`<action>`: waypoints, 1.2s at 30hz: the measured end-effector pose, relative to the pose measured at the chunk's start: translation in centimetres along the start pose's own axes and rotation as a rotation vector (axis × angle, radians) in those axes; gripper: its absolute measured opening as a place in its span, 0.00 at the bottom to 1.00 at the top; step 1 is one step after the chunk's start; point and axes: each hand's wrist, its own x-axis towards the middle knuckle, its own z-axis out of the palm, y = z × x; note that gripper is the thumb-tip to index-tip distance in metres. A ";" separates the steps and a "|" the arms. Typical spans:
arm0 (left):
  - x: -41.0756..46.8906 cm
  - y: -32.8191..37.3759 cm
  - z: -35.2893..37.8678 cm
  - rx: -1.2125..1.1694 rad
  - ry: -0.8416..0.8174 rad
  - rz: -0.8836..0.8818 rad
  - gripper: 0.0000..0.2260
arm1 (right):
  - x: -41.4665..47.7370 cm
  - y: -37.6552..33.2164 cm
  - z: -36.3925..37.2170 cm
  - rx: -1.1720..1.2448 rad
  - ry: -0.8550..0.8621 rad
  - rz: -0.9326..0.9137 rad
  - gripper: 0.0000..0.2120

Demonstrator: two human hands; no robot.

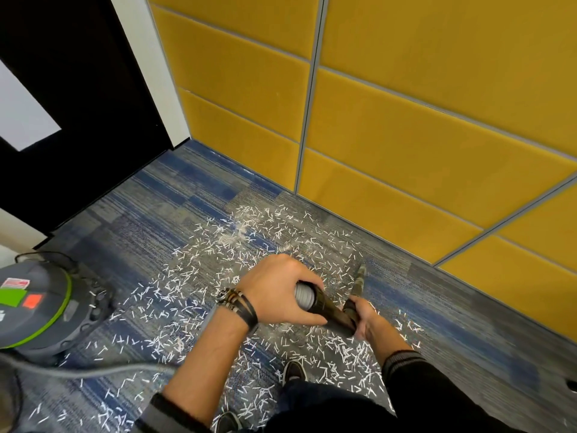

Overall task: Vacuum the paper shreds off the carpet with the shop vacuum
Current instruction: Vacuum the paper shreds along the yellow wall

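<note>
White paper shreds (199, 295) lie scattered over the blue-grey carpet (162, 195). My left hand (278, 289) grips the grey ribbed hose end (304, 295) where it joins the dark wand (331, 310). My right hand (363, 317) holds the wand lower down. The narrow nozzle (360, 276) points away from me with its tip at the carpet among the shreds. The shop vacuum (37, 307), grey with a green rim, stands at the left. Its grey hose (103, 370) runs along the floor toward me.
A yellow padded wall (406, 120) borders the carpet on the right and behind. A dark door (78, 89) stands at the back left. A black cable (46, 256) loops by the vacuum. My shoes (293, 371) stand among the shreds.
</note>
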 end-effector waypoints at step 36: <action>-6.9 0.4 -2.7 -0.052 0.004 0.050 0.20 | -3.8 6.8 3.0 -0.098 -0.034 0.022 0.13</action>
